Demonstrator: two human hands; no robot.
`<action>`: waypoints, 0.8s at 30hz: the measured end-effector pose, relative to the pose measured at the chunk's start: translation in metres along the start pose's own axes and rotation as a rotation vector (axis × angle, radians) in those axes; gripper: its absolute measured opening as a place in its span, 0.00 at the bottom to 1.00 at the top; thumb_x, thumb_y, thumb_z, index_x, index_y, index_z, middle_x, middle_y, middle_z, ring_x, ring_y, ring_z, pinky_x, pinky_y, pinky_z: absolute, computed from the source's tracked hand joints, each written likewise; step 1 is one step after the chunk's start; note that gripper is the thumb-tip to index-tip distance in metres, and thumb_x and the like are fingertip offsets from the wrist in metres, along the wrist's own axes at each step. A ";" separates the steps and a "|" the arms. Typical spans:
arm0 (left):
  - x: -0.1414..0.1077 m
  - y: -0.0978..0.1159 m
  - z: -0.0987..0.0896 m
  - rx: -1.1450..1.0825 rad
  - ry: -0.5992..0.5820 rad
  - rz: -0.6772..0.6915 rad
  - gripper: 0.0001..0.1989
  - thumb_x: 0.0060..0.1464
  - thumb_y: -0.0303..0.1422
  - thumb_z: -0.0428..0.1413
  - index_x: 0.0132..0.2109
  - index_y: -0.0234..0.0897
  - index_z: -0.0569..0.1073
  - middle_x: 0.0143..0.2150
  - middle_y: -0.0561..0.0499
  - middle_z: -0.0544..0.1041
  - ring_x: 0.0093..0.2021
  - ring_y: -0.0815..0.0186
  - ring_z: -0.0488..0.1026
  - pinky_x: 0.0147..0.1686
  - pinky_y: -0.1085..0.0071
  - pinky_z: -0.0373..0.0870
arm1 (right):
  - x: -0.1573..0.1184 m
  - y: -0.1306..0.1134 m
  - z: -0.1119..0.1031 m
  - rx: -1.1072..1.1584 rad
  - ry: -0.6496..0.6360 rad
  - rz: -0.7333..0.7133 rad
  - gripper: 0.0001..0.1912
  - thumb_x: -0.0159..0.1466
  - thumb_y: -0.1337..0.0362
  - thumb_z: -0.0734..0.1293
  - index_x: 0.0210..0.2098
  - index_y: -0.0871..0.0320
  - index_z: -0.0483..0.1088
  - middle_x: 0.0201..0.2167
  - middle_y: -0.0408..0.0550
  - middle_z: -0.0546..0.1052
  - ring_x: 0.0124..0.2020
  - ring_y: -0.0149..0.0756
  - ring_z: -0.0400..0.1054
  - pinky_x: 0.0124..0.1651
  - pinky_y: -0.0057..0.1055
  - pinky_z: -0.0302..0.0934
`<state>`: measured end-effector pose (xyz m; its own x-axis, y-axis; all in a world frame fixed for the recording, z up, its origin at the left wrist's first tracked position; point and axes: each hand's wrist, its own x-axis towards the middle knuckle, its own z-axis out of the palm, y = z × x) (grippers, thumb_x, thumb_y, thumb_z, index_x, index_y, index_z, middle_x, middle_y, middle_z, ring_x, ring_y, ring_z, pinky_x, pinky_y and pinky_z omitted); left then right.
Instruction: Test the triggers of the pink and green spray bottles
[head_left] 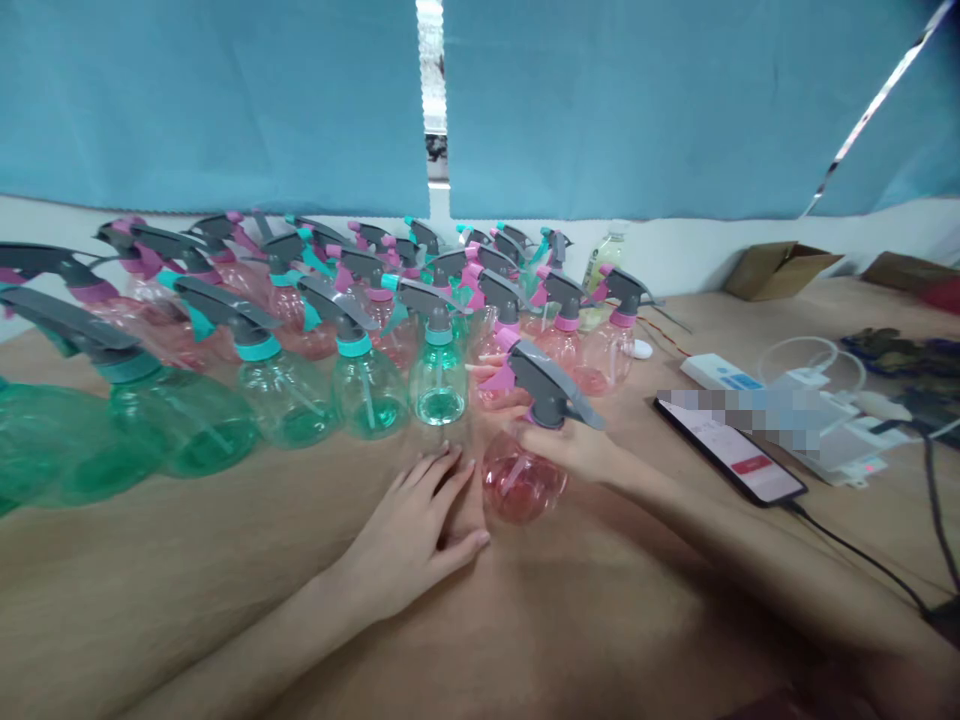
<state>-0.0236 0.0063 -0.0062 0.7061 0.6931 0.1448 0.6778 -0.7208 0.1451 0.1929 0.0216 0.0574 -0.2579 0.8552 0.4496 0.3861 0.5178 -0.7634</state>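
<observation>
A pink clear spray bottle (525, 485) with a grey and pink trigger head stands near the middle of the table, tilted slightly. My right hand (574, 450) is wrapped round its neck from behind and the right, partly hidden by the grey head. Just left of that bottle, my left hand (420, 530) lies flat on the wooden table with its fingers spread, holding nothing. A green spray bottle (441, 385) with a teal collar stands beyond my left fingertips, and another green bottle (369, 395) is beside it.
Several green and pink spray bottles fill the table's back left. To the right lie a phone (731, 450) on a cable, a white power strip (750, 385) and white cables. An open cardboard box (776, 270) sits at the back right, below a blue curtain (615, 110).
</observation>
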 end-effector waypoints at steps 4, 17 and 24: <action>0.000 -0.001 0.001 0.006 0.000 -0.002 0.34 0.60 0.52 0.47 0.64 0.32 0.59 0.65 0.39 0.59 0.64 0.52 0.54 0.60 0.53 0.53 | 0.001 0.004 0.001 0.106 0.008 -0.026 0.29 0.50 0.70 0.60 0.53 0.55 0.64 0.34 0.44 0.74 0.26 0.31 0.66 0.29 0.30 0.63; 0.000 0.000 0.000 -0.003 -0.004 0.002 0.34 0.60 0.52 0.47 0.64 0.31 0.59 0.65 0.39 0.58 0.64 0.51 0.54 0.60 0.53 0.53 | 0.000 0.009 0.000 0.135 -0.016 -0.119 0.09 0.50 0.72 0.60 0.29 0.54 0.66 0.34 0.44 0.71 0.37 0.34 0.68 0.39 0.32 0.66; 0.000 0.000 0.000 -0.010 0.005 -0.002 0.34 0.60 0.52 0.47 0.64 0.33 0.58 0.65 0.39 0.59 0.64 0.52 0.55 0.60 0.53 0.53 | 0.002 0.008 0.001 0.138 -0.003 -0.086 0.09 0.50 0.72 0.60 0.30 0.55 0.65 0.31 0.42 0.69 0.29 0.30 0.64 0.34 0.29 0.62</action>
<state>-0.0237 0.0068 -0.0066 0.7038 0.6946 0.1490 0.6771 -0.7194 0.1550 0.1951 0.0272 0.0515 -0.2877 0.8078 0.5144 0.2374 0.5806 -0.7789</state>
